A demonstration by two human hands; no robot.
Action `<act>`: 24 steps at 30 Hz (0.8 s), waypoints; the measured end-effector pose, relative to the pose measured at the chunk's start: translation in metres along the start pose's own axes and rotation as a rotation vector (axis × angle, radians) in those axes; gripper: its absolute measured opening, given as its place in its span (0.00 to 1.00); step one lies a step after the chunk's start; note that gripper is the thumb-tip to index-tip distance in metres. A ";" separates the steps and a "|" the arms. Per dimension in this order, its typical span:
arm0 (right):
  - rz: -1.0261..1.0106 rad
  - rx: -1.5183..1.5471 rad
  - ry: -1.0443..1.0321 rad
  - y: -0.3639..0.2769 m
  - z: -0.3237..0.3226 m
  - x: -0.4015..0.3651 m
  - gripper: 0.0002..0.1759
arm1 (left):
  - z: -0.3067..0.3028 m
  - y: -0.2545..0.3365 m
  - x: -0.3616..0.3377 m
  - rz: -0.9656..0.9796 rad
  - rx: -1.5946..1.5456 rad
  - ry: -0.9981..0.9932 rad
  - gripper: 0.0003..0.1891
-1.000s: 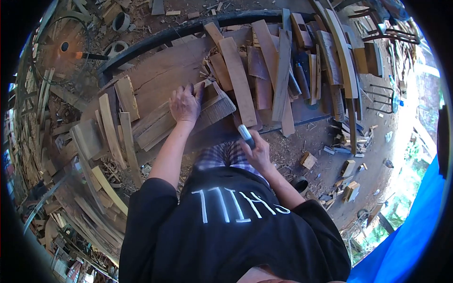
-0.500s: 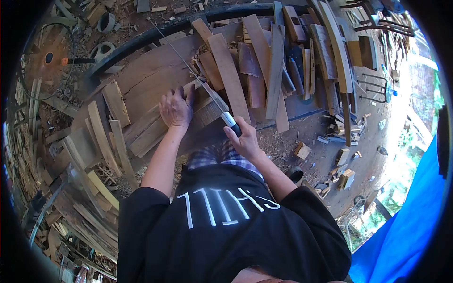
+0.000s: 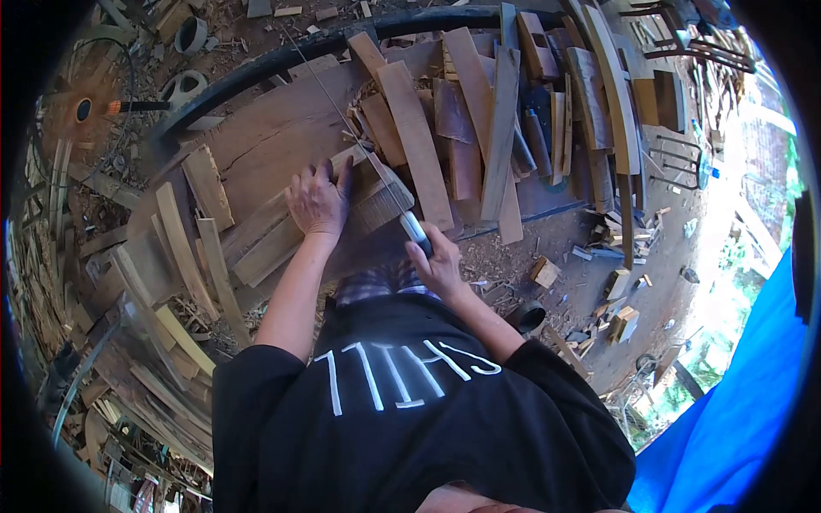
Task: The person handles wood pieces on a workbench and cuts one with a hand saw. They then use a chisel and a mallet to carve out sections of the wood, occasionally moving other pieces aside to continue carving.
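My left hand (image 3: 317, 198) lies with its fingers apart on a long wooden strip (image 3: 282, 244), pressing down on it. My right hand (image 3: 438, 259) is wrapped round the white and dark handle (image 3: 414, 229) of a handsaw. The saw's thin blade (image 3: 328, 96) points up and away to the left, crossing the strip's end just right of my left hand. Under the blade, a short block with a ribbed face (image 3: 382, 203) sits beside the strip.
Many boards (image 3: 416, 141) lie across the workbench (image 3: 265, 126) to the right of the saw. More planks (image 3: 184, 248) lean at the left. A fan (image 3: 84, 109) stands at the upper left, offcuts (image 3: 545, 272) lie on the ground, and a blue tarp (image 3: 727, 419) hangs at the lower right.
My right hand has moved slightly toward my body and to the left, drawing the saw back with it. My left hand stays in nearly the same place on the wood.
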State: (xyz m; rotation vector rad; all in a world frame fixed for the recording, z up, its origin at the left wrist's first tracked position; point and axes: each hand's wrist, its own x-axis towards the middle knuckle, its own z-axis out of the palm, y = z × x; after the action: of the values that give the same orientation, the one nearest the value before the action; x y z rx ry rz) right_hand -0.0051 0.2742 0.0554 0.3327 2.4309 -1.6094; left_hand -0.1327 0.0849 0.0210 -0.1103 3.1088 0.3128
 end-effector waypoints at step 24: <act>0.020 0.146 -0.089 0.030 -0.030 -0.023 0.18 | 0.008 -0.004 0.000 0.024 -0.016 0.043 0.25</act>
State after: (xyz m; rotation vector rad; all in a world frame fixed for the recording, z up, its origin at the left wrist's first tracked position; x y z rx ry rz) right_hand 0.0245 0.3115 0.0469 0.3012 2.2446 -1.7577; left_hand -0.1327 0.0823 0.0127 -0.0814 3.1533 0.3397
